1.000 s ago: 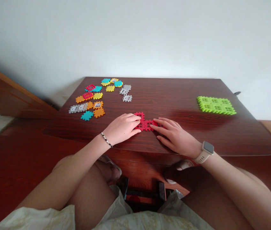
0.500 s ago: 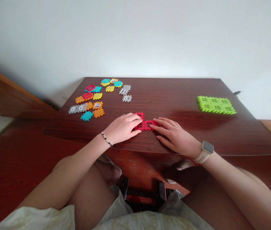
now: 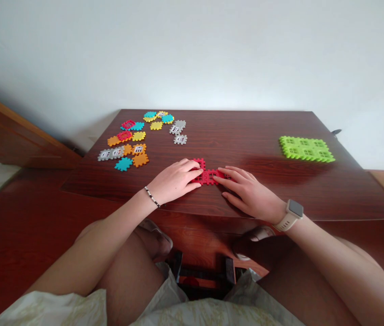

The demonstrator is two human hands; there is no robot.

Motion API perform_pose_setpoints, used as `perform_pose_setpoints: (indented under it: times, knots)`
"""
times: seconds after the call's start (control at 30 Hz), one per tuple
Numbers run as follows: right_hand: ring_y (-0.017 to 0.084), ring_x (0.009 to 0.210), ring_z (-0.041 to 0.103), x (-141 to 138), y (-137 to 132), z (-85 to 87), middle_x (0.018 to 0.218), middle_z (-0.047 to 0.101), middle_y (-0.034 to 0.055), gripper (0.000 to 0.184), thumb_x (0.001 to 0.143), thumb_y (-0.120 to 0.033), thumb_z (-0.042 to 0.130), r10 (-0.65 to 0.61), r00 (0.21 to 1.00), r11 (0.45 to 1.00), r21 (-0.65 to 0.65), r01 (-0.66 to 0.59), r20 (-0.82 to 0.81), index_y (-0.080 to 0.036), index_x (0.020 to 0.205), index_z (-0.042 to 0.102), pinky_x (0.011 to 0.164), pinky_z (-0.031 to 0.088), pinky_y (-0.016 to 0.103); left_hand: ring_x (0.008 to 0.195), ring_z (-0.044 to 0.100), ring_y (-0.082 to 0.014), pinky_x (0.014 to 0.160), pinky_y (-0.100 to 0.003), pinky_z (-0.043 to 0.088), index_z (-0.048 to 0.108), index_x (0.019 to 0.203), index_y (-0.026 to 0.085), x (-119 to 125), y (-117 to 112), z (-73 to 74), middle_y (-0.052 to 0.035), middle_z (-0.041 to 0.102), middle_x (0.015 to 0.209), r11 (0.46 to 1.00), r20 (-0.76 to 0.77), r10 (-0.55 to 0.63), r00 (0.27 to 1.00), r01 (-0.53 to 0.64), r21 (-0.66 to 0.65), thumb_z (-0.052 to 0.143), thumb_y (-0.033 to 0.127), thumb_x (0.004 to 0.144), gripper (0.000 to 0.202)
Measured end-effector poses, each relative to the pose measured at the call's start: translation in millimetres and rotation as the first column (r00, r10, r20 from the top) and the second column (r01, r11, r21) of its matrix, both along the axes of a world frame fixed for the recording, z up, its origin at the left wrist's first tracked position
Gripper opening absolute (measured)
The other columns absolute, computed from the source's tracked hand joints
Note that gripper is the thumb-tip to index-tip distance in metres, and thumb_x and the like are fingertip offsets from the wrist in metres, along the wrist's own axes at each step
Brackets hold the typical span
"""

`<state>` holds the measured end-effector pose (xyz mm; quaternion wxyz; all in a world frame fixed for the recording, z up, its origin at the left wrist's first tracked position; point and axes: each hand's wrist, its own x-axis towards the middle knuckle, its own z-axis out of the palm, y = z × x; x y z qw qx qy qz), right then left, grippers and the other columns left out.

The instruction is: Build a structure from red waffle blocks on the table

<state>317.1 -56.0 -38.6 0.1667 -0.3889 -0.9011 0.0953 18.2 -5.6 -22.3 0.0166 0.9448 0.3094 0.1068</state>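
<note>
The red panel (image 3: 207,178) lies on the counter (image 3: 239,131), and both hands touch it. Its toothed tiles with window openings make a row, and one more tile stands at the far side of the row's left end. The left hand (image 3: 177,180) covers this left end; its fingers rest on the red panel, but I cannot tell if they are clamped on it. The right hand (image 3: 249,190) is at the right end of the red panel; its fingers are apart, the tips of some lie on the tiles, and the thumb is off, just beside the near edge. This hand partly hides that end.

Well to the right of the red panel, and farther back, lies the green panel (image 3: 306,149), which has six windows. To the left of the red panel and behind it are loose pieces: an orange tile (image 3: 140,160), a blue tile (image 3: 124,164), a yellow tile (image 3: 156,126), a grey tile (image 3: 180,139) with a white window, and others, some of them overlapping.
</note>
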Motion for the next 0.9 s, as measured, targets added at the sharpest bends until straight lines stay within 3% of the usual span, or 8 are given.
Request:
perform_pose_setpoints:
  times: [0.27, 0.63, 0.9]
  knots:
    - [0.037, 0.157, 0.047, 0, 0, 1.3, 0.167, 0.055, 0.0149, 0.053, 0.111, -0.03, 0.054, -0.007, 1.0, 1.0, -0.008, 0.007, 0.001, -0.031, 0.164, 0.056, 0.126, 0.045, 0.066, 0.127, 0.068, -0.0283, 0.111, -0.043, 0.058, 0.071, 0.14, 0.018, 1, -2, -0.1, -0.0121, 0.074, 0.134, 0.999, -0.005, 0.044, 0.999, -0.043, 0.03, 0.067, 0.034, 0.109, 0.035]
    - [0.038, 0.158, 0.044, 1, 0, -1.1, 0.168, 0.053, 0.0175, 0.051, 0.112, -0.033, 0.053, -0.01, 1.0, 1.0, -0.009, 0.01, 0.011, -0.022, 0.162, 0.057, 0.129, 0.043, 0.064, 0.121, 0.076, -0.0247, 0.104, -0.036, 0.062, 0.073, 0.136, 0.017, 5, -5, -9.7, -0.0104, 0.078, 0.137, 0.993, 0.025, 0.07, 0.997, -0.072, 0.097, 0.067, 0.032, 0.109, 0.031]
    - [0.039, 0.158, 0.045, 2, 1, -2.4, 0.168, 0.053, 0.0166, 0.052, 0.112, -0.034, 0.053, -0.016, 1.0, 1.0, -0.004, 0.016, -0.002, -0.026, 0.163, 0.056, 0.128, 0.044, 0.066, 0.117, 0.077, -0.0235, 0.1, -0.034, 0.063, 0.073, 0.133, 0.017, 7, -7, -9.3, -0.0096, 0.079, 0.132, 0.991, 0.029, 0.066, 0.997, -0.069, 0.116, 0.068, 0.031, 0.109, 0.028]
